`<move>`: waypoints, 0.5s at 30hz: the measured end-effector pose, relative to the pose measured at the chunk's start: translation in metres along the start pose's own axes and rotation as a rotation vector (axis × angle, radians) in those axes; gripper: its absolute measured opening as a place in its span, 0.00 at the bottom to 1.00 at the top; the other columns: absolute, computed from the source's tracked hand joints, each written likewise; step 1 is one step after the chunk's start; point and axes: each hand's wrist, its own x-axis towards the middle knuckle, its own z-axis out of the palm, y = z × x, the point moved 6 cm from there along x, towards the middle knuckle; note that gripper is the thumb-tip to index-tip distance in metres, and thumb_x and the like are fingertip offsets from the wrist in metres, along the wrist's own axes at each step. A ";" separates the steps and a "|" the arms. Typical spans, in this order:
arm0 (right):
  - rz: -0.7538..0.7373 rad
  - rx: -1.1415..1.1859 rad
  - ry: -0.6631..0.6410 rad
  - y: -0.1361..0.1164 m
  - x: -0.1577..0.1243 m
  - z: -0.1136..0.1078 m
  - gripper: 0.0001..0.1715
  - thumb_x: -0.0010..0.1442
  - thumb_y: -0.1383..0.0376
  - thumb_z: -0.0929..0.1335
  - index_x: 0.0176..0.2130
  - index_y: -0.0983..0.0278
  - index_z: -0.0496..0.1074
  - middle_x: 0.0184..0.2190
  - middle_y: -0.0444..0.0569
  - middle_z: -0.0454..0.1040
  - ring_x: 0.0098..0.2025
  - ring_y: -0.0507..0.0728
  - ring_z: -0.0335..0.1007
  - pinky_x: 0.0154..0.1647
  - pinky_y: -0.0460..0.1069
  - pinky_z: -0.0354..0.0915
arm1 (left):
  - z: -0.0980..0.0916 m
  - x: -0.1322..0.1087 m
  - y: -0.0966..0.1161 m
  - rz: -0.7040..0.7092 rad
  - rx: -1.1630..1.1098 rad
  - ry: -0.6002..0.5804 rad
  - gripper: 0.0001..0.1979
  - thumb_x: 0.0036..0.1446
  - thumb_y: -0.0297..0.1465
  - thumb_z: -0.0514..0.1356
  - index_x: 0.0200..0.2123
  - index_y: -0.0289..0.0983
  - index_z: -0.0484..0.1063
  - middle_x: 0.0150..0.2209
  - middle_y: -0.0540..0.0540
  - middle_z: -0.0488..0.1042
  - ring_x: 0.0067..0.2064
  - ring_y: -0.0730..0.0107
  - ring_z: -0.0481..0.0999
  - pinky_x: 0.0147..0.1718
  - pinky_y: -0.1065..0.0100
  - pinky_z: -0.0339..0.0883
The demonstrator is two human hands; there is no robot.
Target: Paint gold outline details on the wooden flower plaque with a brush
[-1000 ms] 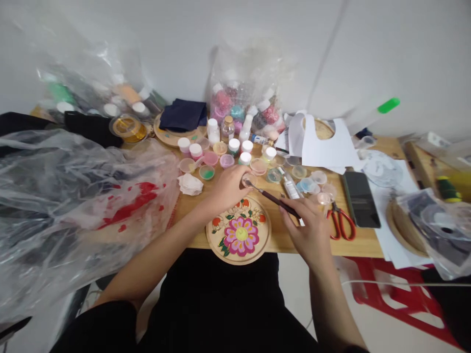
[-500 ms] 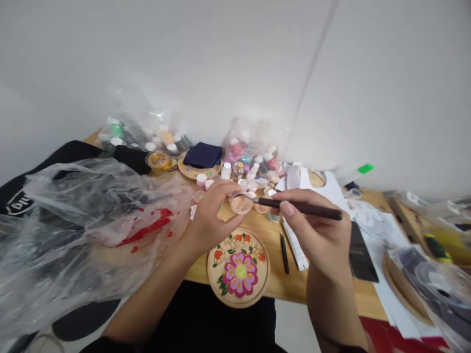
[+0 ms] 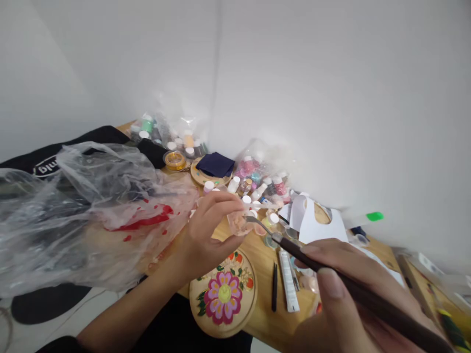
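Note:
My left hand (image 3: 206,240) is closed around a small clear cup (image 3: 235,226) with peach-coloured material in it, the cup tilted towards me. In my right hand (image 3: 349,294) is a small spatula (image 3: 289,246) with a dark handle and a bent metal tip. That tip is at the cup's right edge; whether it touches the cup or its contents I cannot tell. Below my left hand lies a round wooden board (image 3: 246,309) bearing a painted pink flower, orange blossoms and green leaves, its top partly hidden by my fingers.
Crumpled clear plastic (image 3: 95,225) covers the left side. Bagged jars (image 3: 253,166) and small bottles (image 3: 233,185) line the back, beside a folded navy cloth (image 3: 215,164). A black pen-like stick (image 3: 274,289) and a white tube (image 3: 289,284) lie right of the board. White paper (image 3: 307,220) is farther right.
My view has shifted. My right hand has come lower and closer to me, and the spatula tip has moved from over the cup's middle to its right edge. The cup is tilted more.

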 end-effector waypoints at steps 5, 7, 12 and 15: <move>0.093 -0.071 -0.058 0.004 0.001 0.004 0.09 0.58 0.70 0.70 0.39 0.58 0.77 0.30 0.43 0.78 0.29 0.52 0.75 0.28 0.47 0.69 | 0.010 -0.003 -0.003 -0.080 0.018 -0.014 0.18 0.51 0.24 0.65 0.46 0.39 0.66 0.42 0.48 0.72 0.47 0.72 0.74 0.47 0.67 0.72; 0.135 -0.093 -0.125 0.009 0.001 0.008 0.09 0.57 0.69 0.71 0.39 0.58 0.76 0.31 0.42 0.78 0.30 0.50 0.75 0.30 0.45 0.70 | 0.015 -0.007 -0.006 -0.132 0.007 -0.032 0.18 0.51 0.25 0.66 0.45 0.39 0.67 0.43 0.48 0.71 0.47 0.72 0.74 0.47 0.67 0.72; 0.151 -0.139 -0.242 0.020 0.004 0.011 0.11 0.58 0.68 0.72 0.42 0.58 0.72 0.33 0.40 0.78 0.31 0.47 0.75 0.32 0.42 0.70 | 0.036 -0.029 -0.018 -0.490 -0.248 -0.261 0.12 0.51 0.30 0.66 0.37 0.38 0.67 0.37 0.48 0.73 0.39 0.71 0.76 0.38 0.67 0.75; 0.164 -0.122 -0.393 0.022 0.007 0.017 0.05 0.60 0.67 0.70 0.38 0.59 0.71 0.29 0.39 0.77 0.28 0.46 0.74 0.28 0.41 0.69 | 0.048 -0.051 -0.018 -0.697 -0.517 -0.416 0.11 0.50 0.29 0.64 0.37 0.39 0.66 0.30 0.52 0.73 0.30 0.75 0.76 0.29 0.72 0.74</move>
